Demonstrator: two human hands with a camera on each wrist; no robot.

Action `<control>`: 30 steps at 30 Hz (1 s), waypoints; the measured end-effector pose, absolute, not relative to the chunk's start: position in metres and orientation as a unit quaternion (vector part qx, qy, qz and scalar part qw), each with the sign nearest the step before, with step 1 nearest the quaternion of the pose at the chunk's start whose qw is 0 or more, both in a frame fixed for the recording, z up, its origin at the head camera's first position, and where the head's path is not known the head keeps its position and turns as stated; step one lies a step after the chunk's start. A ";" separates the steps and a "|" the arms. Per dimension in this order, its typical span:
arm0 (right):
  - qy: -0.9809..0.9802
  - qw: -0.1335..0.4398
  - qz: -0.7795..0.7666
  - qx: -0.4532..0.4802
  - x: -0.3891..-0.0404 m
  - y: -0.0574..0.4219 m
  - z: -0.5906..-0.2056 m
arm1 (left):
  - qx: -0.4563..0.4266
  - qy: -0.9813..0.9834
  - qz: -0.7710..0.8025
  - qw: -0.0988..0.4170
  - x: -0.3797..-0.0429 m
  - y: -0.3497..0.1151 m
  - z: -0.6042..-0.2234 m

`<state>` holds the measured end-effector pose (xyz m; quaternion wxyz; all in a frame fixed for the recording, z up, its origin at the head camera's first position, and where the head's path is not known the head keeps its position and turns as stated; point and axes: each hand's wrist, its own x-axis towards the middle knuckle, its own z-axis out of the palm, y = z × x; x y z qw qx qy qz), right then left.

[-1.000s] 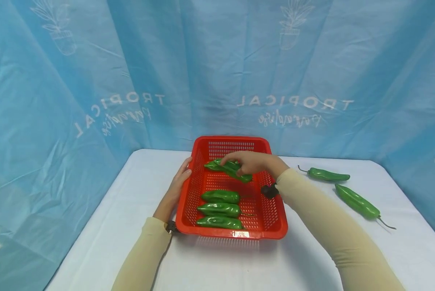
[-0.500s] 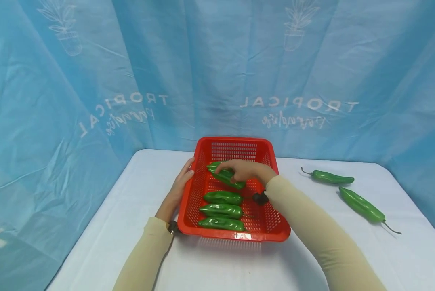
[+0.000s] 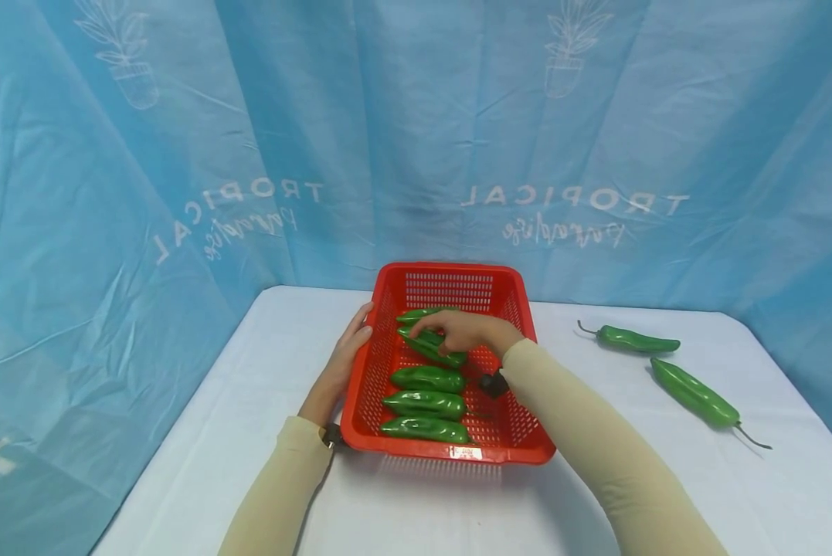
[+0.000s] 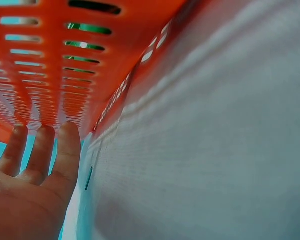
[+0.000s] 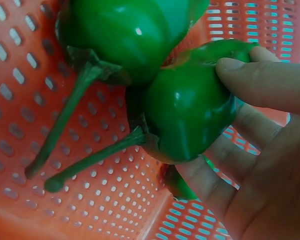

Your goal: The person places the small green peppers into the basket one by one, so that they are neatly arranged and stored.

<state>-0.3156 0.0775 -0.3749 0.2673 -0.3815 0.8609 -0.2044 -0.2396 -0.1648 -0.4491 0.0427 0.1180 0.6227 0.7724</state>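
A red perforated basket (image 3: pixel 416 445) stands on a white table. My left hand (image 3: pixel 339 359) lies along its left side; in the left wrist view, straight fingertips touch the slotted wall. Inside the basket, my right hand (image 3: pixel 460 330) holds a long green pepper (image 3: pixel 426 350) between thumb and fingers. In the right wrist view the thumb lies on the held pepper (image 5: pixel 190 110), its stem pointing away from the palm. Behind it lies another green pepper (image 3: pixel 419 315), partly hidden by the hand. Three more, including the nearest green pepper (image 3: pixel 426 429), form a row in front.
On the table right of the basket lie two green peppers, one smaller pepper (image 3: pixel 638 340) farther back and one larger pepper (image 3: pixel 697 395) nearer. A blue curtain (image 3: pixel 416 139) hangs behind the table and along its sides.
My right hand has moved the held pepper left and nearer, off the back pepper it overlapped, so the two now lie side by side. My left hand stays against the basket.
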 end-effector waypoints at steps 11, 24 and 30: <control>0.872 0.267 -0.172 -0.372 -0.315 0.072 -0.384 | 0.135 0.627 0.766 0.038 -0.242 -0.166 -0.455; 0.861 0.286 -0.200 -0.370 -0.318 0.072 -0.392 | 0.121 0.638 0.759 0.040 -0.241 -0.165 -0.453; 0.850 0.303 -0.212 -0.375 -0.317 0.072 -0.390 | 0.118 0.634 0.763 0.035 -0.241 -0.164 -0.452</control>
